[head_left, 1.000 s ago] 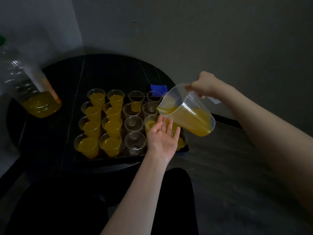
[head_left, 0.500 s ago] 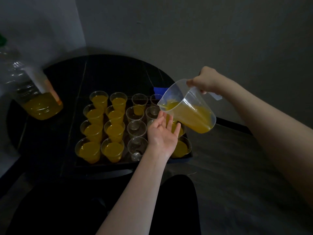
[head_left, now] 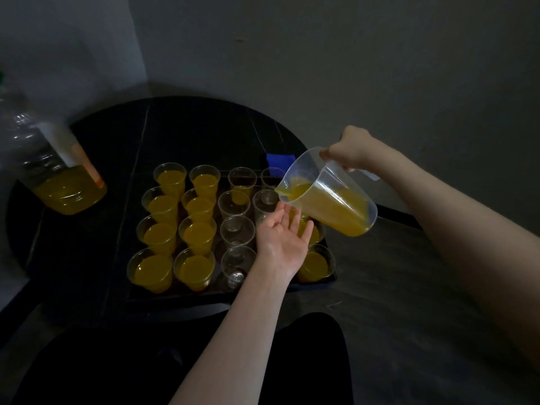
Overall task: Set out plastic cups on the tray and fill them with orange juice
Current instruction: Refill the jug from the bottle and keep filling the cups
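Pouring step: the jug is tilted with its spout low over the right-hand part of the tray; compared with 1 s ago it sits slightly higher and more steeply tipped, juice pooling at the lip.
Jug contents: orange juice, roughly half full; no stream is visible leaving the spout.
Right hand: fingers curled round the jug handle, carrying its full weight.
Left hand: palm up, fingers straight and relaxed, holding nothing, below the spout; position relative to the jug is unchanged over the last 1 s.
Filled cups: 2 columns at the tray's left side, 4 cups each, plus at least 2 at its right edge.
Empty cups: mainly the 2 middle columns; 1 far cup holds a little juice.
Task status: judged over half done; middle columns remain.
Risk: spill beside the target cup hidden behind the left hand.
Bottle: left of the tray on the table, part full.
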